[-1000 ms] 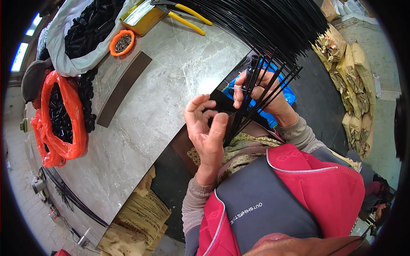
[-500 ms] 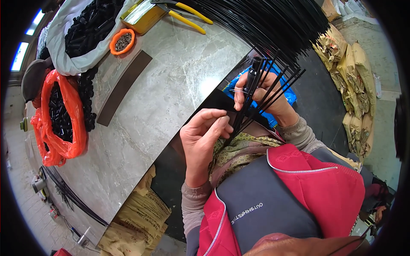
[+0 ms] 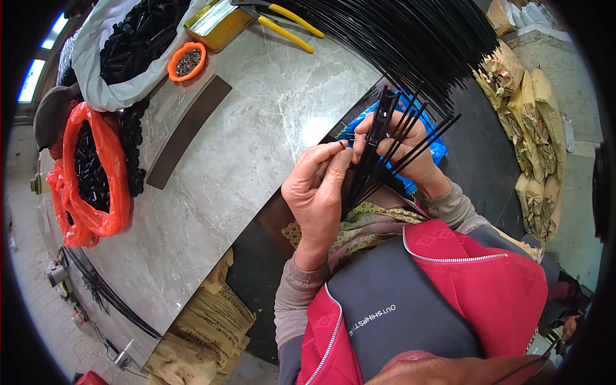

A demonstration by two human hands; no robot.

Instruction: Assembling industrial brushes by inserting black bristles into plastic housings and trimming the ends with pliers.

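Observation:
Several thin black rods (image 3: 420, 144), bunched with a dark tubular plastic part (image 3: 383, 112), are gripped in my right hand (image 3: 414, 154), its fingers curled around them. My left hand (image 3: 321, 186) is raised beside the bundle with thumb and forefinger pinched together. A small dark tip shows at that pinch, too small to name. Fine pale wire-like pins (image 3: 355, 136) poke out between the fingertips of both hands. The lower ends of the rods lie over my lap, partly behind my left hand.
A large stack of black rods (image 3: 410, 38) spreads at the back. On the grey table (image 3: 256, 115) are yellow-handled pliers (image 3: 285, 33), an orange dish (image 3: 187, 62) of small metal bits, a curved brown strip (image 3: 189, 131), and white (image 3: 96, 83) and red bags (image 3: 119, 173) of black parts.
My left hand has moved up and right to the right hand's fingertips, and its thumb and forefinger have come together. The bundle remains in my right hand, slightly turned.

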